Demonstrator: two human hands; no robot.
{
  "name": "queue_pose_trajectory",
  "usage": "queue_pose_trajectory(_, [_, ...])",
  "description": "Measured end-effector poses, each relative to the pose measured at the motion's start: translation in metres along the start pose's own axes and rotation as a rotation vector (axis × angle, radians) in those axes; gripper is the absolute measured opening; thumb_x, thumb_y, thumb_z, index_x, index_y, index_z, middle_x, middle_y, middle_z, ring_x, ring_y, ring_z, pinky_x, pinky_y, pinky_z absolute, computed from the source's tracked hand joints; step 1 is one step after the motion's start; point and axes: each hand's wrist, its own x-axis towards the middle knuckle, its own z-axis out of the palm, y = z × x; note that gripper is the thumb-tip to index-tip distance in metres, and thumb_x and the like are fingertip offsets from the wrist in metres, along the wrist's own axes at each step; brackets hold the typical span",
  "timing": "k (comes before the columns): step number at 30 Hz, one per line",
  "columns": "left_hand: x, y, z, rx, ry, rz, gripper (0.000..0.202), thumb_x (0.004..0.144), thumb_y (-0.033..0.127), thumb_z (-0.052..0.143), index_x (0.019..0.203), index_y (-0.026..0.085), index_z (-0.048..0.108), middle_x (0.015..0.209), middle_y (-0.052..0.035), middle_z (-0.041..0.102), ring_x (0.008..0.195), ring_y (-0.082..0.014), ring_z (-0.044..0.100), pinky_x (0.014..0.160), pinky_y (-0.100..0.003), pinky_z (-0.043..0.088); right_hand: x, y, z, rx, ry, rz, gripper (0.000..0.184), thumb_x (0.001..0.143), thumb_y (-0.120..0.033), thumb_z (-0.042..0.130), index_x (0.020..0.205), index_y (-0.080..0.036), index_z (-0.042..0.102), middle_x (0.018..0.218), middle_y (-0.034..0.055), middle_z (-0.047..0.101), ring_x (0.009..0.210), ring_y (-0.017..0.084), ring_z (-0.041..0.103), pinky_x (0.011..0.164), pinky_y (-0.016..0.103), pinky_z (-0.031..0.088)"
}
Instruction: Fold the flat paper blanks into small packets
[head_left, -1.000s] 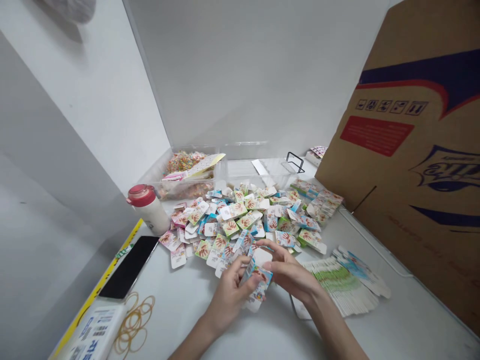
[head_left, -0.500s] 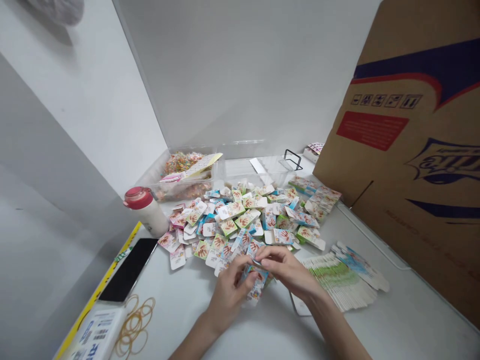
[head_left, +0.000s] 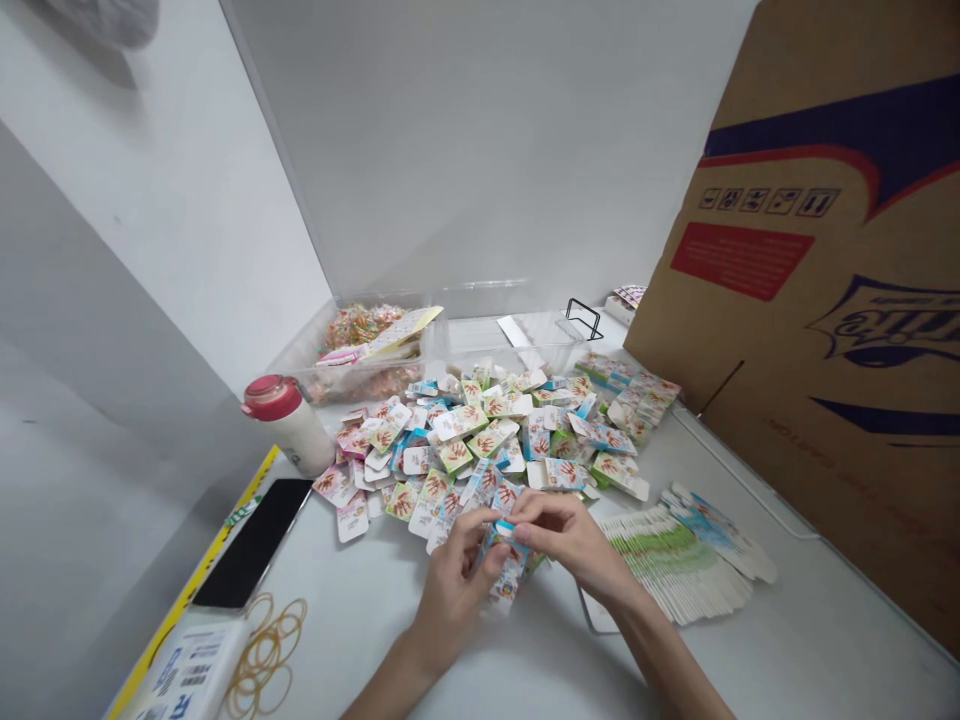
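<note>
My left grip (head_left: pixel 456 575) is pinching a small blue-and-white carton (head_left: pixel 506 585) over the surface (head_left: pixel 375 620), just in front of a heap of cartons (head_left: pixel 465 430). My right grip (head_left: pixel 566 542) is pinching at its top end, while fanned green-and-white packets (head_left: pixel 679 560) are lying to the right.

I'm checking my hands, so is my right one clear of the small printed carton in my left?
No, your right hand touches the top of the small printed carton held in your left hand.

Cardboard carton (head_left: pixel 795 335) | 5 framed pictograms (head_left: pixel 769 202) | red label (head_left: pixel 742 260): lettering illegible
</note>
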Motion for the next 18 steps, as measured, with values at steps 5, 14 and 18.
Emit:
queue_pose_trajectory(5, [0.000,0.001,0.000,0.004,0.023,-0.005,0.030,0.094,0.041,0.050,0.116,0.020,0.049,0.091,-0.0027,0.063,0.081,-0.0133,0.058,0.068,-0.022,0.043,0.000,0.002,0.005,-0.027,0.043,-0.008,0.015,0.083,-0.029,0.069,0.077,-0.015,0.065,0.077,0.0028,0.058,0.071,0.011,0.052,0.065,0.023,0.039])
queue_pose_trajectory(14, [0.003,0.010,0.003,-0.206,-0.030,-0.087,0.029,0.093,0.040,0.052,0.114,0.020,0.048,0.082,0.0003,0.059,0.067,-0.0109,0.061,0.060,-0.022,0.052,-0.001,0.007,0.014,-0.039,0.119,0.007,0.021,0.084,-0.034,0.067,0.081,-0.015,0.059,0.071,0.0002,0.052,0.061,0.008,0.046,0.055,0.020,0.036])
queue_pose_trajectory(18, [0.003,0.017,0.006,-0.326,-0.065,-0.168,0.034,0.091,0.042,0.054,0.115,0.021,0.043,0.078,0.0015,0.059,0.057,-0.0125,0.064,0.053,-0.025,0.055,-0.002,0.011,0.013,-0.049,0.120,0.009,0.024,0.083,-0.035,0.067,0.078,-0.015,0.055,0.068,-0.0005,0.047,0.057,0.008,0.043,0.050,0.021,0.034])
